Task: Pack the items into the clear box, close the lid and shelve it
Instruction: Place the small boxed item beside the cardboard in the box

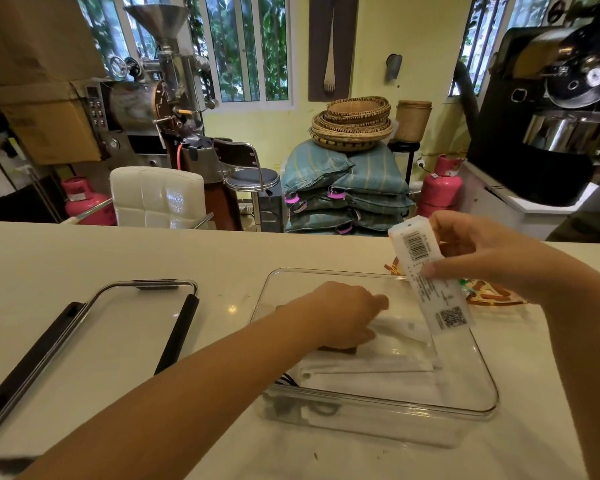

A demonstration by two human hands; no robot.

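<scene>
The clear box (pixel 478 407) sits on the white counter, right of centre, with flat white packets (pixel 371 372) lying in its bottom. My left hand (pixel 340 313) reaches into the box, palm down, and presses on the packets and a small dark item under its fingers. My right hand (pixel 489 254) holds a long white package (pixel 430 275) with a barcode and a QR code, tilted over the box's far right rim. The box's clear lid (pixel 94 355) with black side clips lies flat on the counter to the left.
An orange-patterned wrapper (pixel 489 292) lies on the counter behind the box, under my right hand. Beyond the counter stand a white chair (pixel 156 195), a stool, stacked sacks with baskets, pink gas cylinders and roasting machines.
</scene>
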